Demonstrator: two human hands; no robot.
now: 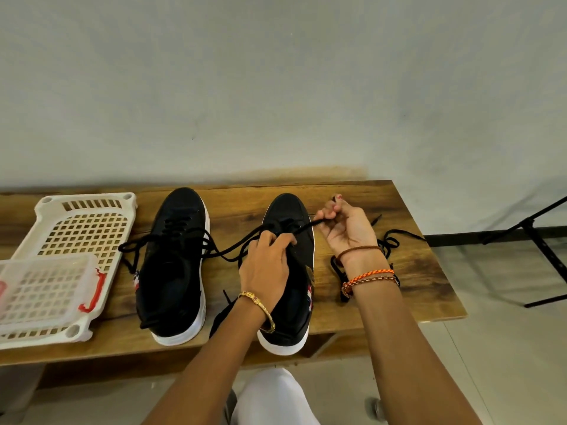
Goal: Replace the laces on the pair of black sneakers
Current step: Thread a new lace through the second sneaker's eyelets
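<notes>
Two black sneakers with white soles stand side by side on the wooden bench [414, 271], toes toward the wall. The left sneaker [176, 265] is laced, with loose lace ends trailing off to its left. My left hand [267, 268] rests on the right sneaker [294, 320] and its fingers pinch the black lace [233, 245] at the eyelets. My right hand [343, 223], to the right of that shoe's toe, pinches the other stretch of this lace and holds it taut. Another loose black lace [389, 243] lies on the bench behind my right wrist.
A white perforated plastic basket [89, 228] lies at the bench's left end, with a clear lidded box with red clips [46, 286] on it. A black stand [540, 240] is on the floor to the right. The wall is close behind the bench.
</notes>
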